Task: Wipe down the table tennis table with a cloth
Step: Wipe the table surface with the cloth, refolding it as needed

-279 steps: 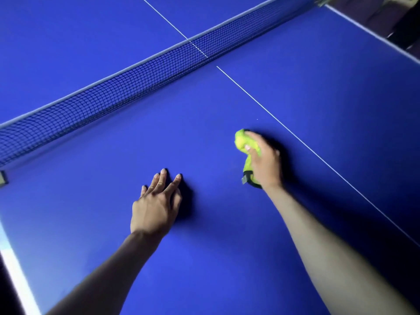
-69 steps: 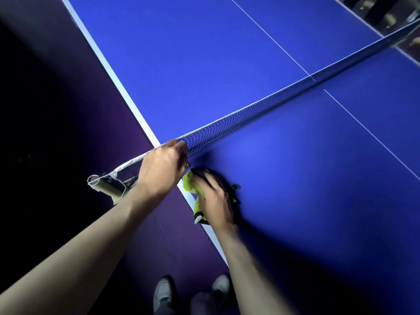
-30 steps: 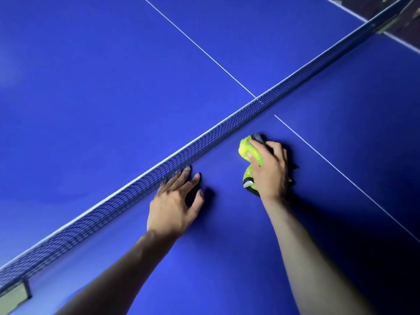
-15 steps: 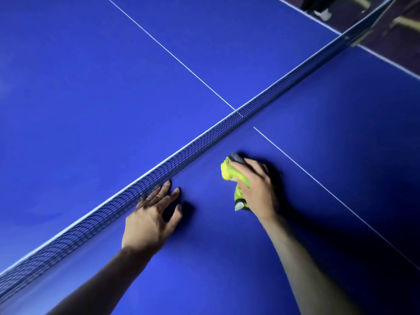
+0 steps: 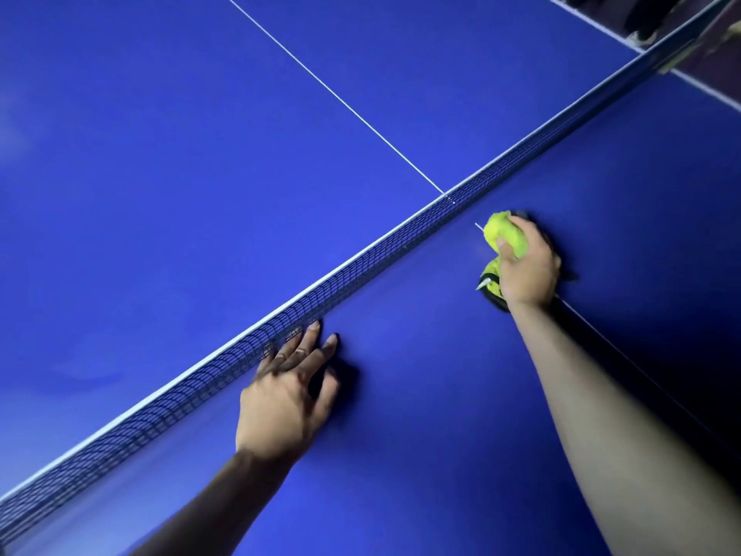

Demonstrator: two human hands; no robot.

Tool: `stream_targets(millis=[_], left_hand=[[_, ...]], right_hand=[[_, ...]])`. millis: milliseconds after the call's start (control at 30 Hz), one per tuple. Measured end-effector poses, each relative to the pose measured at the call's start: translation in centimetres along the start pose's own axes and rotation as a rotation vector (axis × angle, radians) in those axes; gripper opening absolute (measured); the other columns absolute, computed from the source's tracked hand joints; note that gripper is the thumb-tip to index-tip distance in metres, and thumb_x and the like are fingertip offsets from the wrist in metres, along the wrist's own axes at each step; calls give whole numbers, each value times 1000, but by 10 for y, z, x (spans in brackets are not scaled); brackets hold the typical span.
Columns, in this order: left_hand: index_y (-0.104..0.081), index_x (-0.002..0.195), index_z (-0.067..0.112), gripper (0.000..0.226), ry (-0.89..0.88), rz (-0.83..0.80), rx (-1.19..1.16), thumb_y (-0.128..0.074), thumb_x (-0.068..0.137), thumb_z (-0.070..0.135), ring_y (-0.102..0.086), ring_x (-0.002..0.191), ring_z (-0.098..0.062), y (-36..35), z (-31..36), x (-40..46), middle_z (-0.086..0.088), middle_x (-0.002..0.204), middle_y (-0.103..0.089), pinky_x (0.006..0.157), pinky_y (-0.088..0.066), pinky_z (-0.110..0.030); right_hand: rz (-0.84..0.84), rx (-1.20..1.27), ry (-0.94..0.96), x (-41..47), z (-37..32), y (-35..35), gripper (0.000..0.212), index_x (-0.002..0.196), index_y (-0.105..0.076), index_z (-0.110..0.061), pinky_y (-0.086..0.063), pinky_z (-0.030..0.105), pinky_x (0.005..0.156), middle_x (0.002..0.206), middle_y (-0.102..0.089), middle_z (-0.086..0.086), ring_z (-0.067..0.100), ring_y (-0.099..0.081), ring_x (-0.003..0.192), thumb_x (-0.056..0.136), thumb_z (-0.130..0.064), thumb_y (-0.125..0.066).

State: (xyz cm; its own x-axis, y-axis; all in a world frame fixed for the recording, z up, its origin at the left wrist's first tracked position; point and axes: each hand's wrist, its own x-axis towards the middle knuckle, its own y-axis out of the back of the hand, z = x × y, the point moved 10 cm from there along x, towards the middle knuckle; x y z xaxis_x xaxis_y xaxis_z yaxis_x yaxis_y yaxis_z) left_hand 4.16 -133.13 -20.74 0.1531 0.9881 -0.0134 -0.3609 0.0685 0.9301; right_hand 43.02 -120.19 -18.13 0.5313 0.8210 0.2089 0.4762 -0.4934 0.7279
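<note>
1. Here, my right hand (image 5: 527,270) grips the bunched yellow cloth (image 5: 506,237) at centre right, pressed on the blue bench (image 5: 168,162) over its white line (image 5: 625,355).
2. My left hand (image 5: 286,399) lies spread at lower centre, fingertips (image 5: 314,327) touching the net (image 5: 361,262).

A dark net (image 5: 361,270) with a white top band runs diagonally across the view, its far end reaching a post clamp (image 5: 677,62) at the upper right. Beyond that corner lies dim purple floor (image 5: 713,80), where a blurred dark shape (image 5: 645,14) stands.
</note>
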Motion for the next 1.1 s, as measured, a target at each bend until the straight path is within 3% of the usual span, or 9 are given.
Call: stream_targets(millis=[233,400,533,600,700,900,1100], left_hand=[[-57,143,36,54,-37,-30,5,-37,95,51,-44,143,-16,0,1,4,8,157,-45,119,-32,-40],[-49,150,35,67,-29,-146,-69,-27,89,56,-29,152,-17,-2,5,6,8,164,-32,125,-16,-37],[-45,152,32,57,-37,-238,-144,-39,98,47,-18,155,-17,1,9,8,6,168,-23,126,-10,-38],[-54,146,27,46,-8,-277,-225,-45,102,41,-21,154,-18,6,7,8,5,167,-26,124,-15,-36],[-66,131,19,35,7,-207,-343,-50,102,30,-37,146,-22,27,-12,-7,2,161,-39,114,-37,-36],[-65,133,19,36,-53,-135,-317,-52,100,20,-33,150,-13,59,-84,-91,2,158,-43,119,-30,-28],[-71,122,21,30,-3,-71,-335,-58,96,15,-56,133,-13,105,-163,-166,4,145,-59,106,-49,-34]], right_hand=[[-151,-37,85,-24,-40,-32,42,136,-67,-31,-38,32,103,141,-64,-2,29,-56,125,96,-18,-70],[-213,33,181,-89,-82,-55,42,132,-70,-27,-39,23,99,133,-68,-4,21,-60,121,93,-12,-71],[-233,55,206,-142,-115,-67,41,128,-71,-28,-43,28,99,130,-69,-5,21,-62,119,92,-11,-72],[-231,54,223,-168,-127,-69,39,127,-72,-29,-47,33,99,129,-69,-5,24,-63,118,91,-11,-71],[-221,49,257,-203,-144,-72,37,124,-72,-29,-49,37,97,127,-69,-5,26,-63,116,92,-12,-71],[-230,39,252,-268,-166,-84,39,126,-70,-32,-48,41,102,128,-67,-6,27,-60,120,92,-13,-70],[-256,38,246,-350,-198,-91,44,127,-68,-38,-47,40,102,128,-65,-11,22,-57,120,92,-11,-69]])
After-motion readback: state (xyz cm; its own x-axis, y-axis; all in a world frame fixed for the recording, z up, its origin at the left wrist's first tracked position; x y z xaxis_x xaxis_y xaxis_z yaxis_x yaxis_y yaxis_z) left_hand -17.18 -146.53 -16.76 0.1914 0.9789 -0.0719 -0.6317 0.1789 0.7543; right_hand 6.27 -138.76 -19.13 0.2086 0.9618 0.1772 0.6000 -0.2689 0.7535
